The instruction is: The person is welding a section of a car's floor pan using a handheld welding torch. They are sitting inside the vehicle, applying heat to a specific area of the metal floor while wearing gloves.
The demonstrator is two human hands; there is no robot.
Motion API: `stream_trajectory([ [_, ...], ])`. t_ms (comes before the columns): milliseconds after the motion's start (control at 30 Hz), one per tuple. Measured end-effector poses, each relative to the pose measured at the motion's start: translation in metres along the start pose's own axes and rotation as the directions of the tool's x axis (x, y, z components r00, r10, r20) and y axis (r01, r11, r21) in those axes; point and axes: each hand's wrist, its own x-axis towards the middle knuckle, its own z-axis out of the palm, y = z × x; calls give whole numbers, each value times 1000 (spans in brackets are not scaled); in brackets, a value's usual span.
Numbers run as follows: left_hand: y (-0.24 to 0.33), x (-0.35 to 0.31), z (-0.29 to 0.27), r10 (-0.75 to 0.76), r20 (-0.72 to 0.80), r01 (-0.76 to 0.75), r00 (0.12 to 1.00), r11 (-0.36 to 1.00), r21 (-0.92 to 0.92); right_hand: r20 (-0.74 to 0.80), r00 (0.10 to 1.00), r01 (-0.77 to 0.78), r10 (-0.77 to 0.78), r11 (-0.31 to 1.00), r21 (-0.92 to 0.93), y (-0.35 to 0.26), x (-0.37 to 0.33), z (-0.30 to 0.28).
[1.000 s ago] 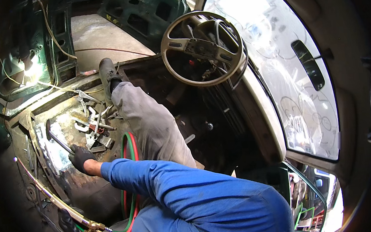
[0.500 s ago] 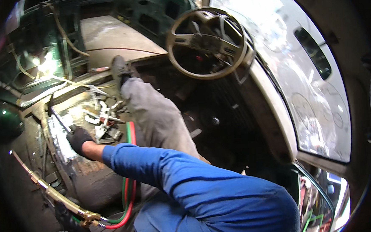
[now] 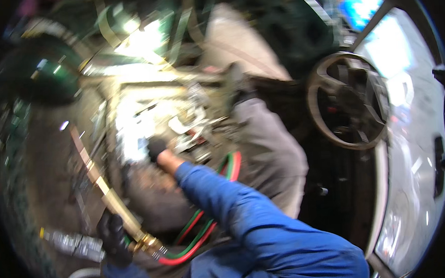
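Note:
My left hand (image 3: 115,237), in a black glove, is closed around the handle end of a brass gas torch (image 3: 115,204). Its long tube points up and to the left. Red and green hoses (image 3: 201,242) run from its valves and loop under my right forearm. Farther forward, my black-gloved right hand (image 3: 157,147) looks closed, though motion smears it. The thin metal hammer-like tool in its grip is mostly lost in blur and glare. Right beside this hand lies a heap of metal pieces (image 3: 189,131) on the brightly lit surface.
A steering wheel (image 3: 350,100) stands at the right, near the windscreen (image 3: 410,122). My outstretched leg (image 3: 271,146) crosses the middle. A bright lamp (image 3: 145,39) shines at the back. A dark green rounded object (image 3: 37,71) is at far left, a clear plastic bottle (image 3: 73,245) at lower left.
The view has swung left and turned, so everything sits farther right and blurs. Both hands stay near the same things; the torch remains in my left hand. The bottle has come more fully into view.

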Motion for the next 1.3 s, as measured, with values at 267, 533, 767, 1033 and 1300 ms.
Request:
stream_trajectory([
  [267,24,10,-19,-134,-17,135,991,977,162,696,664,-395,274,-662,637,-111,-36,-144],
  [533,13,30,-4,-178,14,171,984,963,207,708,622,-282,334,-748,600,-103,-18,-119],
  [767,9,40,-3,-206,-40,209,978,952,223,692,650,-294,315,-735,611,-103,6,-103],
  [1033,9,48,0,-217,-36,220,976,956,195,596,713,-393,369,-494,776,-89,17,-91],
  [1300,9,47,-4,-245,-25,245,969,949,200,630,679,-253,376,-687,682,-95,11,-126],
])
